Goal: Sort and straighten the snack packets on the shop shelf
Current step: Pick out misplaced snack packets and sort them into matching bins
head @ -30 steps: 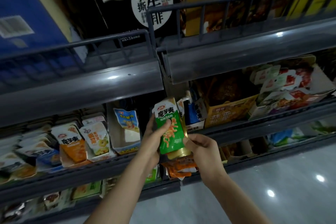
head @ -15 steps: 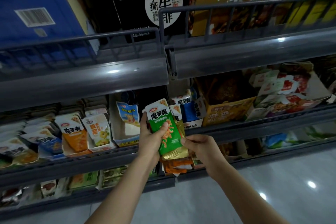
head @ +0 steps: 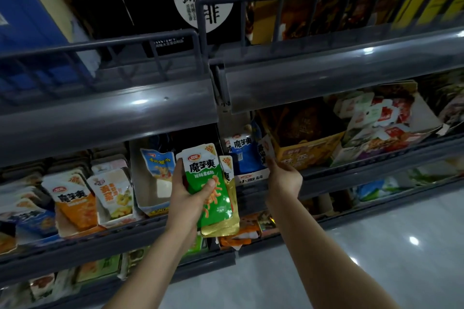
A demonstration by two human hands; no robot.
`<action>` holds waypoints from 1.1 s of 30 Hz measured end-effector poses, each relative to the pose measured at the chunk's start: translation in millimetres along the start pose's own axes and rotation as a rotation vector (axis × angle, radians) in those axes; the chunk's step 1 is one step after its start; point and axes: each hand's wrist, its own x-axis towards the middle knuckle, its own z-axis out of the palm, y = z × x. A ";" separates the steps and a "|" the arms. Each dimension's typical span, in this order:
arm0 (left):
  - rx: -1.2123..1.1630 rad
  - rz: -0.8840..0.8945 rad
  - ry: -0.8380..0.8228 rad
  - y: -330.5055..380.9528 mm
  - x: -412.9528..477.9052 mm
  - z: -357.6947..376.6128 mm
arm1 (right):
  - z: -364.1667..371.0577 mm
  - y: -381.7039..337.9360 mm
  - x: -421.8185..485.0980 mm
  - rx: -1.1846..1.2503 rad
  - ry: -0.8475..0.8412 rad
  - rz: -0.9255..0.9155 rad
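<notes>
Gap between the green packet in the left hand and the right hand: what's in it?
Head view: a gold packet fanned out behind the green packet, then the white front of the box of blue packets.

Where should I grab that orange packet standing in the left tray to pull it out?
The orange packet leans back with its top free, while the tray lip covers its bottom and a yellow packet crowds its right side. So probably pinch its white top edge, coming from the front and above.
</notes>
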 end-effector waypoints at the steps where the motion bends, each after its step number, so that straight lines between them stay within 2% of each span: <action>1: 0.014 0.009 -0.007 -0.8 1.7 -1.0 | 4.0 0.8 2.7 0.008 0.022 0.007; 4: 0.064 0.019 -0.015 0.0 5.3 -2.5 | 9.2 3.2 7.0 0.039 0.067 -0.026; 6: 0.100 0.031 -0.010 0.5 6.0 -3.1 | 6.9 4.7 2.5 0.013 0.027 -0.117; 11: 0.086 -0.027 0.007 10.0 3.8 -8.9 | -25.2 -0.4 -27.1 -0.020 -0.319 -0.456; 13: 0.063 -0.043 -0.006 13.5 2.7 -13.3 | -43.0 -11.9 -33.7 -0.029 -0.376 -0.532; 20: 0.092 -0.033 -0.053 23.7 -6.8 -20.9 | -73.9 -54.6 -37.5 0.003 -0.315 -0.598; 25: 0.065 -0.067 -0.097 32.6 -20.0 -22.9 | -60.7 -49.8 -47.2 -0.125 -0.456 -0.478; 29: -0.075 -0.159 -0.140 40.1 -34.7 -26.0 | -36.5 -34.9 -68.5 -0.224 -0.531 -0.465; 33: -0.174 -0.199 -0.115 44.4 -51.7 -35.9 | -18.1 -27.1 -91.4 -0.324 -0.542 -0.482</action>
